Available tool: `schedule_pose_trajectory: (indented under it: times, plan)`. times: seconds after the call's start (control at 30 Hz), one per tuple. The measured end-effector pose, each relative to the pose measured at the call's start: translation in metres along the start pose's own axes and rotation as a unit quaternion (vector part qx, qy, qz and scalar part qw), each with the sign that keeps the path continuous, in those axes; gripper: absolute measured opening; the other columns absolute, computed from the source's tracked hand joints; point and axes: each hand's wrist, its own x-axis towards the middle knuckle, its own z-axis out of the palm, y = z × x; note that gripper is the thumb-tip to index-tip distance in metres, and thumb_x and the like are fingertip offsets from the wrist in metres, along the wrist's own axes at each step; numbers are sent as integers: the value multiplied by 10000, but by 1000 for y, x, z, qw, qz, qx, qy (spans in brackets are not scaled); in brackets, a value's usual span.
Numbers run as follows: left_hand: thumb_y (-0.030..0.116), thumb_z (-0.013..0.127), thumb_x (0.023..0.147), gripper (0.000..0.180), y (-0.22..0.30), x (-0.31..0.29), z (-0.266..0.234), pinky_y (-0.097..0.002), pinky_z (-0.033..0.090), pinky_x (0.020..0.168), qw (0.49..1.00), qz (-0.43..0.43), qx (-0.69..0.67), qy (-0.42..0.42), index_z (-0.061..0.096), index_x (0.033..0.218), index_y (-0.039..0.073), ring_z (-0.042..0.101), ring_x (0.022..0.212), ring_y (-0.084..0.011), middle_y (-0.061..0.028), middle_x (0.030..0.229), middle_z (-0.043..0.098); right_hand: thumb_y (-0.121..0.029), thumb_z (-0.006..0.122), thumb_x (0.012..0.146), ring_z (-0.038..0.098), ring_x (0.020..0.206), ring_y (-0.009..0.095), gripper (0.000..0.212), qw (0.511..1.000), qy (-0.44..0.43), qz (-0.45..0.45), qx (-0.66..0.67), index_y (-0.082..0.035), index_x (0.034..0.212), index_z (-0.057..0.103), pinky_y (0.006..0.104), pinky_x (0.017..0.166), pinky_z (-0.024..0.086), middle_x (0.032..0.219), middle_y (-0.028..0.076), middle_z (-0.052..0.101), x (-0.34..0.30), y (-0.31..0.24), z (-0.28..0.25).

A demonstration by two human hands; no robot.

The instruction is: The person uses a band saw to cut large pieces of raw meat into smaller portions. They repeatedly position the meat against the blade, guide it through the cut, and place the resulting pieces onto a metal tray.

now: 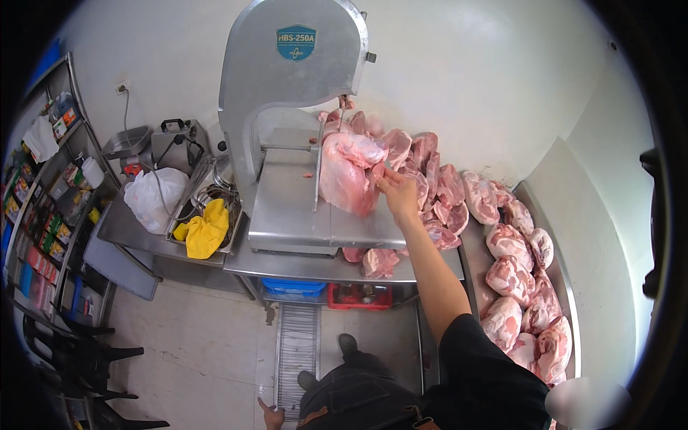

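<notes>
A large cut of raw meat (347,174) stands on the steel table of a meat bandsaw (290,188), close against the right side of the blade. My right hand (398,190) reaches in from the lower right, its fingers closed on the right edge of this cut. Low in the picture, beside my leg, hangs my left hand (271,415). It is only partly visible, with a finger stretched out and nothing seen in it. Small meat scraps lie on the saw's table and by its upper blade guide.
Several cut meat pieces (450,186) are heaped behind and right of the saw. Whole cuts (510,244) fill a steel trough at right. Left are a yellow cloth (206,231), a white plastic bag (155,199) and a shelf rack (61,193). Blue (294,287) and red (360,296) crates sit below.
</notes>
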Motion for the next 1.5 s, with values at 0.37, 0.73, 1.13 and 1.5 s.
schedule_pose_trajectory:
  times: [0.37,0.73,1.13,1.5]
  plan:
    - [39,790,823,1321,3,-14,6,-446,627,886,1000,-18,-2,1,-158,1716,254,766,1055,-373,-264,1283,716,-80,758,999,723,996,123,399,1000,4,-14,8,100,1349,693,281,893,577,1149,127,799,32,3,8]
    - [53,786,860,1308,7,-29,11,-431,629,885,999,-41,-18,-12,-195,1705,231,771,1043,-353,-275,1335,688,-189,814,921,785,1024,195,425,999,30,-18,-32,38,1277,764,314,939,580,1139,161,823,63,9,16]
    - [129,765,876,995,1,-60,31,-511,610,824,989,8,-127,78,102,1617,140,728,892,-349,-239,1115,642,-223,813,890,795,1037,238,456,996,38,-38,-65,27,1269,769,342,933,587,1145,188,816,98,8,28]
    - [250,745,927,695,57,-72,60,-595,578,888,987,12,-110,119,417,1513,69,680,804,-311,-162,881,618,-306,874,781,685,1268,337,837,978,17,-107,-178,-4,1507,589,435,1096,531,1365,222,715,159,1,24]
